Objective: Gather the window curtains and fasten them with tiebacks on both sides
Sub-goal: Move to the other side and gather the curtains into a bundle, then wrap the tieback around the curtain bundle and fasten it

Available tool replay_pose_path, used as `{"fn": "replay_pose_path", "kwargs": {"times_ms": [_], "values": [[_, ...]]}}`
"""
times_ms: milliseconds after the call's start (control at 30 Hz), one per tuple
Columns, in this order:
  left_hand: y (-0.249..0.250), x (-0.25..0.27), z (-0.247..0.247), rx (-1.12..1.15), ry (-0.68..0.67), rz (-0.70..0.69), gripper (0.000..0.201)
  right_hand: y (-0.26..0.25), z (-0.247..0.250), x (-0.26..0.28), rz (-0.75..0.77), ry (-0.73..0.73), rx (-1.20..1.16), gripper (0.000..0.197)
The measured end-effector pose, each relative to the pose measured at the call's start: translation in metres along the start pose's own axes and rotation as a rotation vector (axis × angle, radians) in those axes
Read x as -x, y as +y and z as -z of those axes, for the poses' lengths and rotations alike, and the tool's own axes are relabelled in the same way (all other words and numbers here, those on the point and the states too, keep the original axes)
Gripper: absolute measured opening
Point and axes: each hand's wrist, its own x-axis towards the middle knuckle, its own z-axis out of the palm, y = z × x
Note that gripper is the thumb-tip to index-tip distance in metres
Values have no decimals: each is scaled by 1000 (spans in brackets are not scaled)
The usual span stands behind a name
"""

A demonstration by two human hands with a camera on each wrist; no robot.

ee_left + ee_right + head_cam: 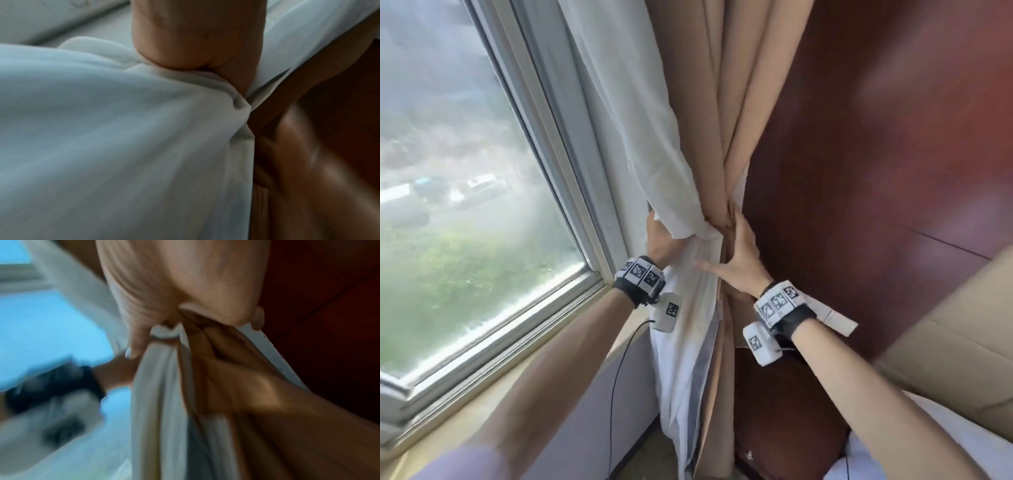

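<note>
A white sheer curtain point(640, 137) and a beige curtain point(726, 85) hang between the window and a wood wall, pinched into one bundle at waist height. My left hand point(657, 233) reaches behind the white folds and grips them; its fingers are hidden. In the left wrist view its palm point(195, 40) presses into the white curtain point(102, 129). My right hand point(736, 246) wraps the bundle from the right, thumb stretched left. Its thumb point(131, 347) and fingertips point(259, 318) enclose the fabric. A white strip point(839, 318), perhaps a tieback, trails past my right wrist.
The window frame point(571, 192) and its sill point(524, 346) run along the left. A dark red-brown wood wall panel point(876, 154) stands right behind the curtains. A beige padded panel point(955, 346) and white bedding point(928, 452) lie at the lower right. A black cable point(619, 370) hangs from my left wrist.
</note>
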Motion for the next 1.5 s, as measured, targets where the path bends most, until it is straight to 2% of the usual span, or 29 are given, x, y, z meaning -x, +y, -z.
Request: {"fn": "replay_pose_path", "kwargs": {"times_ms": [67, 167, 233, 300, 400, 533, 667, 700, 767, 800, 867, 933, 1067, 1167, 1267, 1367, 1400, 1433, 1500], "values": [[-5, 0, 7, 29, 4, 59, 25, 44, -18, 25, -36, 106, 42, 127], [-11, 3, 8, 32, -6, 135, 31, 88, -27, 46, -134, 104, -104, 88], [-10, 6, 6, -17, 2, 204, 31, 101, -23, 47, -172, 42, -133, 61], [-8, 9, 5, -93, -30, 238, 26, 102, -14, 44, -172, -68, -189, 47], [-3, 13, 6, -196, -58, 291, 46, 101, -6, 39, -145, -165, -266, 28], [4, 17, 6, -236, -27, 353, 47, 99, 3, 38, -106, -250, -120, 40], [12, 21, 0, -270, -6, 395, 47, 101, 19, 45, -114, -230, -54, 64], [15, 21, -1, -279, 9, 393, 48, 102, 24, 47, -107, -252, -106, 57], [19, 23, -4, -303, 26, 387, 47, 104, 38, 50, -69, -305, -257, 27], [22, 25, -5, -320, 28, 385, 46, 107, 45, 51, -55, -312, -309, 22], [23, 25, -8, -319, 31, 423, 40, 108, 59, 52, -31, -295, -332, 21], [26, 26, -9, -319, 35, 495, 25, 106, 73, 51, 37, -262, -279, 19], [29, 25, -8, -385, -11, 536, 19, 109, 101, 45, 153, -258, -26, 11], [33, 29, -7, -422, -39, 525, 14, 107, 119, 38, 162, -274, 117, 17], [33, 31, -3, -451, -56, 592, 36, 109, 136, 24, 162, -235, 129, 21], [31, 33, 6, -438, -35, 728, 47, 108, 154, 12, 184, -424, 172, 15], [30, 34, 6, -429, -29, 745, 49, 108, 159, 6, 196, -441, 203, 13], [30, 35, 8, -421, -32, 752, 49, 108, 161, -1, 218, -396, 268, 13], [33, 38, 6, -416, -50, 744, 49, 107, 160, -21, 259, -200, 492, 14]]}}
